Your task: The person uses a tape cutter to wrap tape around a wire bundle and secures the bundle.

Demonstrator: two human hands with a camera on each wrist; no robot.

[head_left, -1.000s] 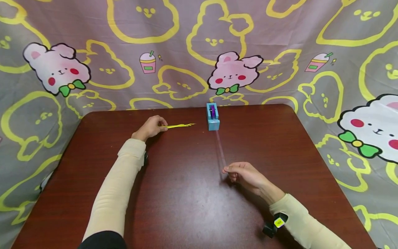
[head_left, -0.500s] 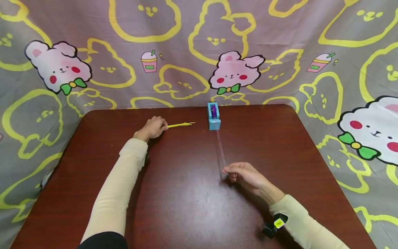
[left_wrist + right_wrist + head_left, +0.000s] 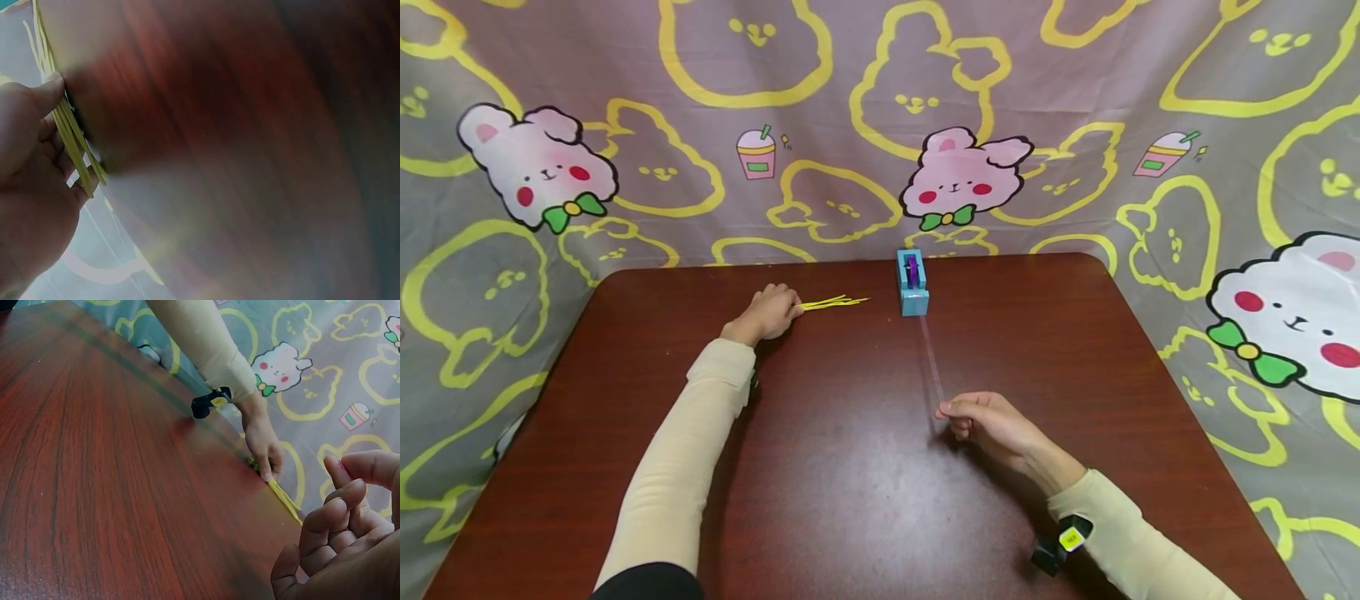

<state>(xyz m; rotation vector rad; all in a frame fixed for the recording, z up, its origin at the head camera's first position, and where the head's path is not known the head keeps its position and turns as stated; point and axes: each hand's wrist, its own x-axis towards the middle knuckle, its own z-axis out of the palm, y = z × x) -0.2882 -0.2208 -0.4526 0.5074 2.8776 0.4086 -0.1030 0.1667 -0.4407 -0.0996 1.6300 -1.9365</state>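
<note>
In the head view my left hand (image 3: 769,312) holds a bundle of thin yellow strands (image 3: 835,302) low over the back left of the table, their far ends fanning to the right. The left wrist view shows the strands (image 3: 70,134) gripped between thumb and fingers, with loose ends sticking out both ways. A light blue tape dispenser (image 3: 913,300) with a purple core stands at the table's back edge. From it a clear strip of tape (image 3: 931,358) runs taut towards me. Thumb and index finger of my right hand (image 3: 996,425) pinch its near end; the other fingers are curled.
The dark red-brown wooden table (image 3: 842,500) ends just behind the dispenser. A patterned cloth (image 3: 850,108) with bunnies and yellow outlines hangs around the table's back and sides. Small black cameras are strapped at my wrists.
My left hand shifts very slightly and its fingers cover more of the strands' near end; the free ends fan a little. The right hand, tape and dispenser stay in place.
</note>
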